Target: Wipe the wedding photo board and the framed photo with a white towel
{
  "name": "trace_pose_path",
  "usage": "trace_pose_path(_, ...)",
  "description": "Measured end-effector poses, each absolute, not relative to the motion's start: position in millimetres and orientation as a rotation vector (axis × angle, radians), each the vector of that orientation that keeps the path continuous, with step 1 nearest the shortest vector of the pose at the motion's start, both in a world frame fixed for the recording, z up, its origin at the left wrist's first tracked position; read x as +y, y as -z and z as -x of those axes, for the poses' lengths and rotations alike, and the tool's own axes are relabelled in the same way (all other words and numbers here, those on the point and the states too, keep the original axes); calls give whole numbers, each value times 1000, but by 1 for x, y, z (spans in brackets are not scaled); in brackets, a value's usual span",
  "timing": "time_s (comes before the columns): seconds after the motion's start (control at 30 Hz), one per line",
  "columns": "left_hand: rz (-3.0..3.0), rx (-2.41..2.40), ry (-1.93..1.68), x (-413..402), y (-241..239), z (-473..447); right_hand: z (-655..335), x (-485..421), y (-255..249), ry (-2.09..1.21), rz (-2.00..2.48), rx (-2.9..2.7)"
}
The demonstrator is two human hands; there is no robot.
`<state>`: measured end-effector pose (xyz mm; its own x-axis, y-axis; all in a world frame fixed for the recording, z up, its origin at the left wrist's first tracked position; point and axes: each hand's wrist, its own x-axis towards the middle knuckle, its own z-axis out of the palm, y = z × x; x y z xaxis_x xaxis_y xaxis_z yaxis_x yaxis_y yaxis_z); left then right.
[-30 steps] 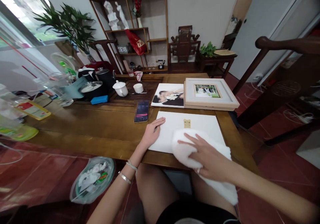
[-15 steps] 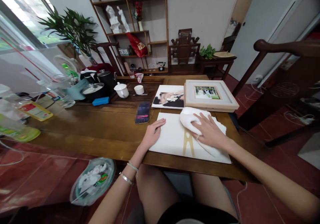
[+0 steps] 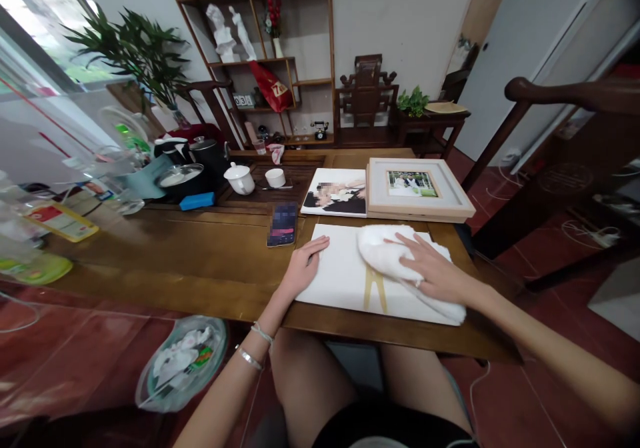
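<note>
On the table's near edge lies a flat white panel (image 3: 335,285) with a tan A-shaped piece (image 3: 374,289) on it, its top covered by cloth. My left hand (image 3: 303,265) rests on the panel's left edge with its fingers stretched out flat. A bunched white towel (image 3: 383,251) sits over the right half of the panel. My right hand (image 3: 433,268) presses on that towel and grips it, fingers spread over the folds. Part of the towel hangs loosely toward the panel's lower right corner.
Behind the panel lie a photo print (image 3: 334,193) and a framed photo (image 3: 420,191). A phone (image 3: 283,225) lies left of them. Further left are a lidded white cup (image 3: 240,179), a blue block (image 3: 197,201) and several bottles. A waste bin (image 3: 220,345) stands on the floor.
My right hand has slid slightly right with the towel, whose loose end now covers the panel's lower right corner. My left hand stays on the panel's left edge.
</note>
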<state>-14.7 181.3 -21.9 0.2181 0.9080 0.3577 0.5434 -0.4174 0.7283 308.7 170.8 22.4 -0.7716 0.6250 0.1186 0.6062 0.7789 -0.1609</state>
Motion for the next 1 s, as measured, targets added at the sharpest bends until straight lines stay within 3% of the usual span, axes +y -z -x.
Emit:
trace_pose_path(0.2,-2040,1341,-1090,181,22,15,-308,194,-20,-131,1135,-2758)
trace_pose_path(0.53,-2048,1329,-1092,182,24,13,-302,62,-43,-417,1015,-2886)
trace_pose_path(0.87,-2059,1333,-1079,181,22,15,-305,181,-24,-251,1267,-2694)
trace_pose_path(1.0,-2050,1341,-1079,181,21,14,-297,168,-26,-224,1272,-2703)
